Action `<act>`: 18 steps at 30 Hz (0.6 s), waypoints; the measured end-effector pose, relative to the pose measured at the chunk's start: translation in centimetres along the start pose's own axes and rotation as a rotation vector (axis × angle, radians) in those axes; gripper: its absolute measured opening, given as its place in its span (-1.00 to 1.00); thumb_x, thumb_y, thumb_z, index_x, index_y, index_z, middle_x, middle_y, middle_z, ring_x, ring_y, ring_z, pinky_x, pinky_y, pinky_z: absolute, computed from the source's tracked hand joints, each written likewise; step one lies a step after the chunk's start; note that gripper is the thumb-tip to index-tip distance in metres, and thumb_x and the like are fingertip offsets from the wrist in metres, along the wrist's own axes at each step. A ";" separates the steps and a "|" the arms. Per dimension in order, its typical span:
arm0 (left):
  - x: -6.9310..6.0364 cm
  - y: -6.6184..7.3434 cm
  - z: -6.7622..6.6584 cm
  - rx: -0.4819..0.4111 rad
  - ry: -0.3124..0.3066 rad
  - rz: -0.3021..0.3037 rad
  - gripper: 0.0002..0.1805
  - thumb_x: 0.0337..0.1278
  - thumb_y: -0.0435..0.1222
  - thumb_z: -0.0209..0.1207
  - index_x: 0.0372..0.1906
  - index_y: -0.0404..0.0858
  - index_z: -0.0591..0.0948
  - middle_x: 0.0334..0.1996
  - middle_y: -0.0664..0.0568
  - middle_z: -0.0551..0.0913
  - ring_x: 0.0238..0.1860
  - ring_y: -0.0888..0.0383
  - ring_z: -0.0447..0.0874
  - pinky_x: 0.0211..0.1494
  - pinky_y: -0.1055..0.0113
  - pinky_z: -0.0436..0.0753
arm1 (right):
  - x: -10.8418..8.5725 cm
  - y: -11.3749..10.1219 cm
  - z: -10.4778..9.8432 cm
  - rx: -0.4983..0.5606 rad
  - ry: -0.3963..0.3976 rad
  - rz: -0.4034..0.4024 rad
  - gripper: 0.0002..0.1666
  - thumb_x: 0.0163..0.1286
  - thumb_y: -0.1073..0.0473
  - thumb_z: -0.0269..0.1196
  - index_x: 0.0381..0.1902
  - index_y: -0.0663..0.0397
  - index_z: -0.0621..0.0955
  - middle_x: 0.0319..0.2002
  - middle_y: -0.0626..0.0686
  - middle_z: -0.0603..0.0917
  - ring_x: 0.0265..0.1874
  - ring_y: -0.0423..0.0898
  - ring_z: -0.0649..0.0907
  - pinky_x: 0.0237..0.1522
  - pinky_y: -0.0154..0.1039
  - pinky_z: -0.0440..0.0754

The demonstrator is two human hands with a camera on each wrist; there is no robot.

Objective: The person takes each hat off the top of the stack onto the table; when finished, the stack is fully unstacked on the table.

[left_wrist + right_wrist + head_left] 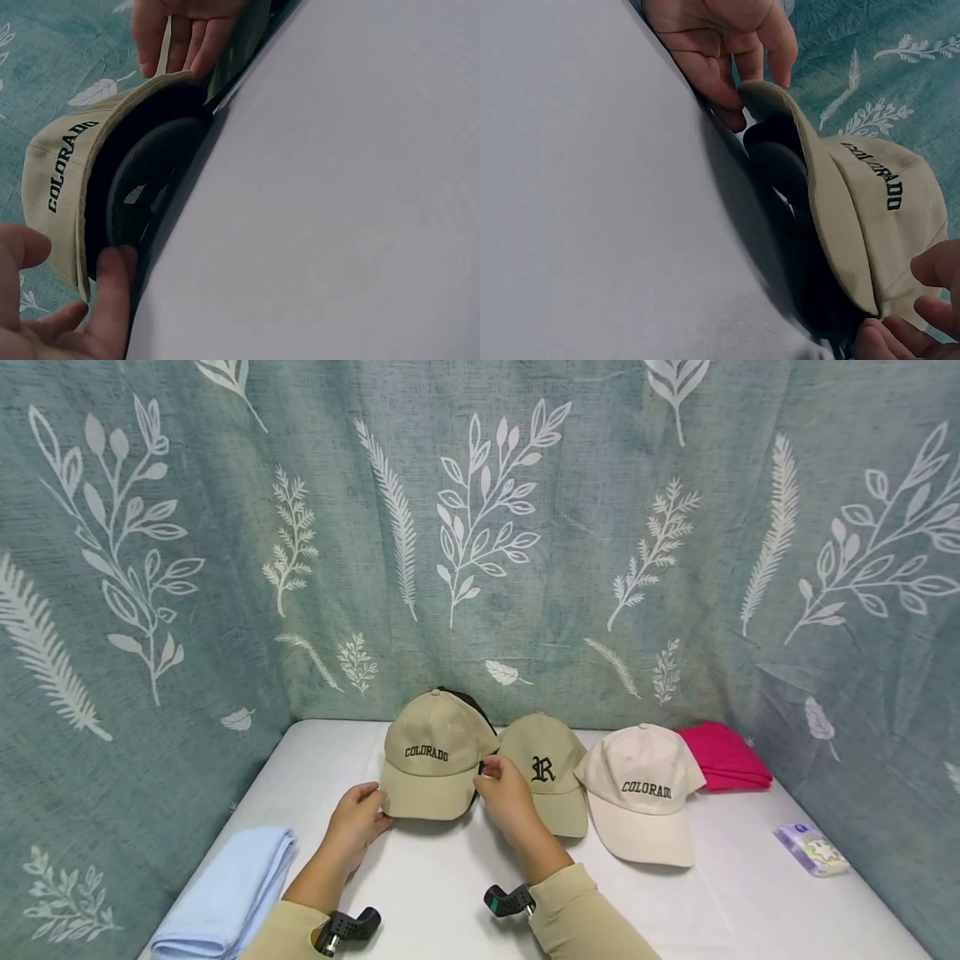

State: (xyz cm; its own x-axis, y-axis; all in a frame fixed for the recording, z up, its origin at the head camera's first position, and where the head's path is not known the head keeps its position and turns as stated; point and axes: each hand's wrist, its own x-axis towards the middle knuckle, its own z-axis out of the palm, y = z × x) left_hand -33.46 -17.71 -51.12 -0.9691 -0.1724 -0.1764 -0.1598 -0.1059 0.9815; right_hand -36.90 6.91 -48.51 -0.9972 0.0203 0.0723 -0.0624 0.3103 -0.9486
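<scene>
Two bare hands at opposite edges of a khaki COLORADO cap [431,752]: left hand [356,827] at the left brim edge with a fingertip beneath, right hand [510,797] at the right edge. Cannot tell a firm pinch from a light touch at either. Between both hands, crown up and brim forward, with a black thing [471,704] peeking out behind. Just beyond the right hand, an olive R cap [562,802]; farther right, a cream COLORADO cap [641,827], folded red cloth [723,760] and small purple packet [812,850]. Nearer than the left hand and outward, folded pale-blue cloth [232,893].
</scene>
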 end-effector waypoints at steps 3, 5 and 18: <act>0.1 -0.1 0.1 0.011 -0.016 0.007 -0.37 0.58 -0.26 0.04 0.54 -0.48 0.20 0.41 -0.43 0.35 0.30 -0.18 0.55 0.28 0.09 0.70 | 0.4 0.4 0.5 0.043 0.011 0.010 -0.49 0.50 0.22 0.28 0.34 0.23 0.49 0.25 0.23 0.57 0.28 0.17 0.56 0.29 0.07 0.60; 0.2 -0.3 0.0 0.016 -0.027 0.013 -0.34 0.58 -0.25 0.06 0.55 -0.48 0.18 0.41 -0.41 0.36 0.33 -0.17 0.54 0.29 0.10 0.69 | 0.5 0.6 1.0 0.075 0.011 0.013 -0.46 0.49 0.23 0.28 0.36 0.25 0.46 0.27 0.26 0.54 0.29 0.19 0.55 0.30 0.07 0.60; 0.6 -0.6 -0.3 0.020 -0.065 0.047 -0.23 0.52 -0.28 0.19 0.61 -0.43 0.11 0.49 -0.41 0.31 0.40 -0.25 0.51 0.36 0.08 0.63 | 0.3 1.7 2.3 0.182 0.052 0.015 -0.29 0.50 0.28 0.26 0.54 0.14 0.34 0.43 0.23 0.47 0.37 0.16 0.51 0.39 0.07 0.55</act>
State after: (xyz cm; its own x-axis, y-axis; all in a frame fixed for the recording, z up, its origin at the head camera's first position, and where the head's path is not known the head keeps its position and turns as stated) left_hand -33.86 -18.01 -51.85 -0.9856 -0.1129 -0.1258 -0.1172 -0.0795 0.9899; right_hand -37.41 5.29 -50.78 -0.9948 0.0743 0.0694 -0.0591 0.1330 -0.9894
